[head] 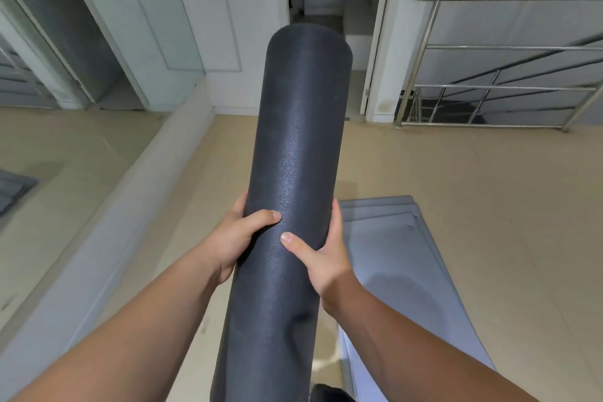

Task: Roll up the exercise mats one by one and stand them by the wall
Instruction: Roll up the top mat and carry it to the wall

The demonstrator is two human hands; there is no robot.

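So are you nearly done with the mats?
Not yet. One dark rolled mat is done rolling. The left hand and right hand grip it, and it is not yet stood by the wall. A stack of flat grey mats lies unrolled on the floor, so those are left.

Floor (456, 166) ahead open up to the white wall (228, 42). Low ledge (130, 206) bounds the left, flat mat stack (408, 254) lies right.
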